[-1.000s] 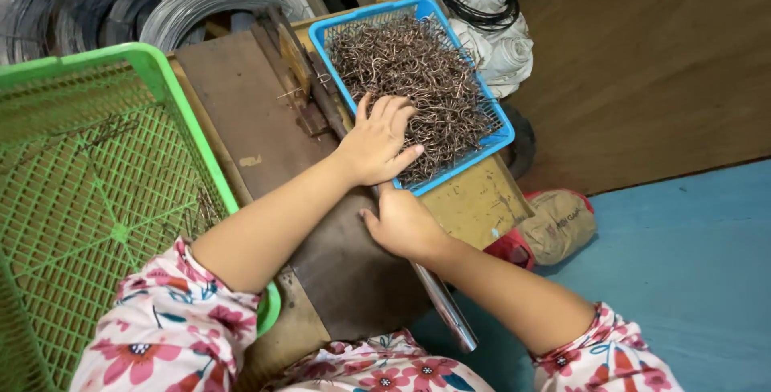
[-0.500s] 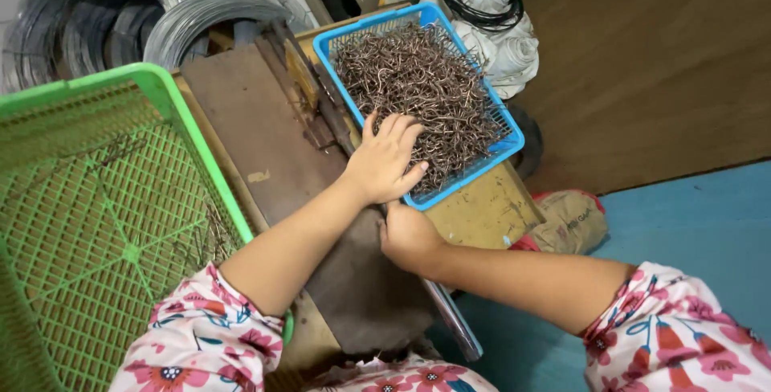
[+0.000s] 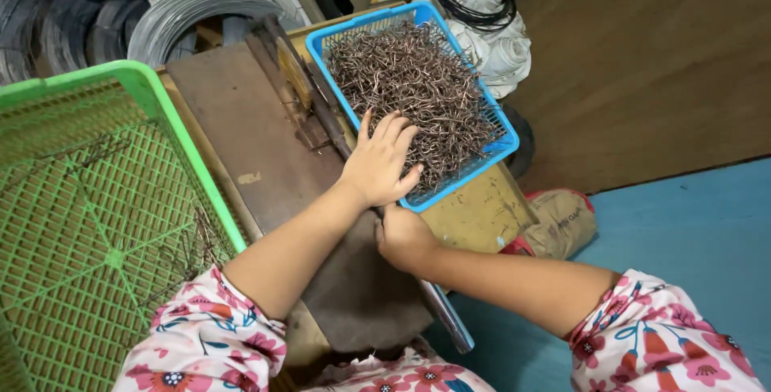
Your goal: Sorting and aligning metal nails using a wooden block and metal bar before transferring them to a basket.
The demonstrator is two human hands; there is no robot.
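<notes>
The scene is lit evenly by soft, diffuse light that seems to come from above. No hard shadows are seen; only a weak shadow is cast under the left hand (image 3: 379, 163) onto the blue basket (image 3: 494, 149). A mild shine is noticed on the wire coils (image 3: 161, 18) and on the green crate (image 3: 152, 95) rim. The colours are well saturated. The middle is rendered sharp, while slight softness and some wide-angle stretching are observed toward the corners, where the floral sleeves (image 3: 658, 336) appear a little smeared.
</notes>
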